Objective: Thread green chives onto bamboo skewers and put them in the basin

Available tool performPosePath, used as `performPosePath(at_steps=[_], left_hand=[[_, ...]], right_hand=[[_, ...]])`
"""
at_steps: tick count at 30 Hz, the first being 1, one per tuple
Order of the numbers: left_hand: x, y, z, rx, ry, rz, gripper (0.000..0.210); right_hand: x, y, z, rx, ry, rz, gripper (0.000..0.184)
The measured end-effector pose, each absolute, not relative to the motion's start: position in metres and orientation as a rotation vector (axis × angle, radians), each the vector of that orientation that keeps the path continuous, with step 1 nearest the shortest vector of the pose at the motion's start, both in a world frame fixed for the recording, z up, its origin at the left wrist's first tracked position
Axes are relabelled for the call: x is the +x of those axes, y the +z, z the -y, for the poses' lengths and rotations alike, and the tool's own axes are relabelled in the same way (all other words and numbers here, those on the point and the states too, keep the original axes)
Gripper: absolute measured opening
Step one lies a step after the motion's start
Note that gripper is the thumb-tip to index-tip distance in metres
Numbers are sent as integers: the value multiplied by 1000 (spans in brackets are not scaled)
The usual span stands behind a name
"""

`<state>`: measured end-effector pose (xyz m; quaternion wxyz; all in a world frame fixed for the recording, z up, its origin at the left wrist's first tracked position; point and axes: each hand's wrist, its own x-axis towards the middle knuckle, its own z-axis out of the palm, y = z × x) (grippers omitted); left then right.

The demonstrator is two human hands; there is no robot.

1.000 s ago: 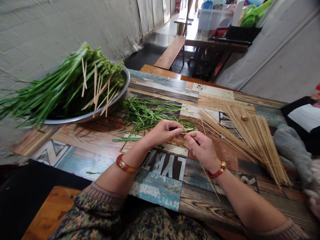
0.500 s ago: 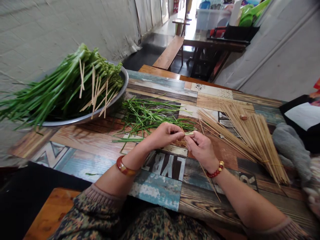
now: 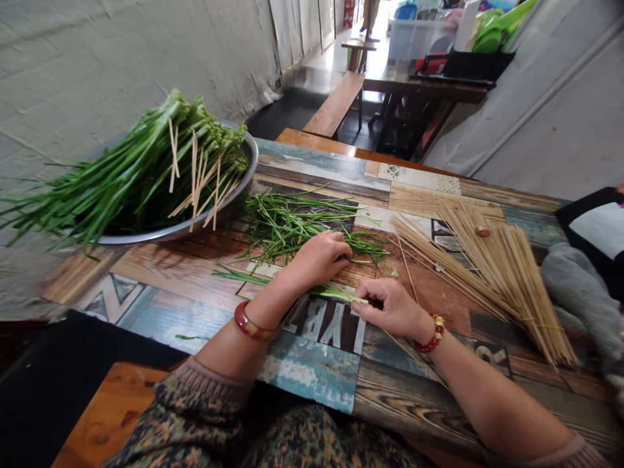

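My right hand is closed, pinching the pale ends of a few garlic chives between thumb and fingers. Their green stalks run left beneath my left wrist. A thin bamboo skewer slants from below my right hand toward the table's front edge; whether the fingers grip it is hidden. My left hand has curled fingers at the near right side of a loose chive pile. A pale stem end lies by its fingertips, but what they pinch, if anything, is hidden.
At the left stands a metal basin heaped with chives, with several short wooden sticks among them. Bundled bamboo skewers fan out on the right of the patchwork-patterned table. Grey cloth lies at the far right; a bench stands behind.
My hands have come apart. The right has dropped slightly toward me with chive ends in its fingers, and the left is now up by the pile. The view has shifted slightly.
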<state>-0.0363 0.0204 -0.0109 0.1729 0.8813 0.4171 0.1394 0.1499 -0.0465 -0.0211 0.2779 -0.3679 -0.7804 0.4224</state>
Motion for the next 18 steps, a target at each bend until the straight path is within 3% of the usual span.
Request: performPosePath(at_steps=[9,18], left_hand=[[-32,-9,-18,2461,399,-1054,14],[-47,-6,-33,2054,956,-1411,17]], right_hand=[[149,-20,45,-1028,1197,1981,19],[148,-25,39,-1207,1216,1621,17]])
